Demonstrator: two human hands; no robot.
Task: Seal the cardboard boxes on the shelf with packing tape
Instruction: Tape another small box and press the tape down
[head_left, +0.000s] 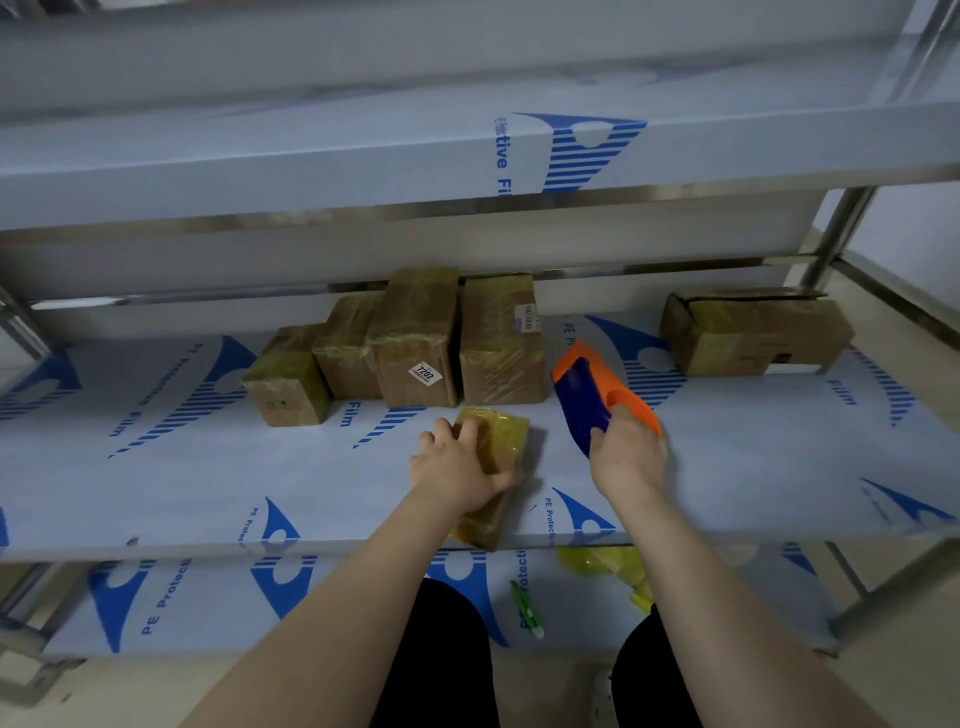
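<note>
On shelf, left hand gripping box, seemingly sealed

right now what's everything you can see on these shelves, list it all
taped boxes: four, brown with yellowish tape, clustered at the back of the middle shelf
lone box: one, brown, back right of the middle shelf, dark gap along its top
small box: one, brown under yellowish tape, front edge of the middle shelf
tape dispenser: one, orange and blue, above the middle shelf
cutter: one, green, lower shelf
tape scraps: one clump, yellow, lower shelf
left hand: one, grips the small box from above
right hand: one, holds the tape dispenser
</note>
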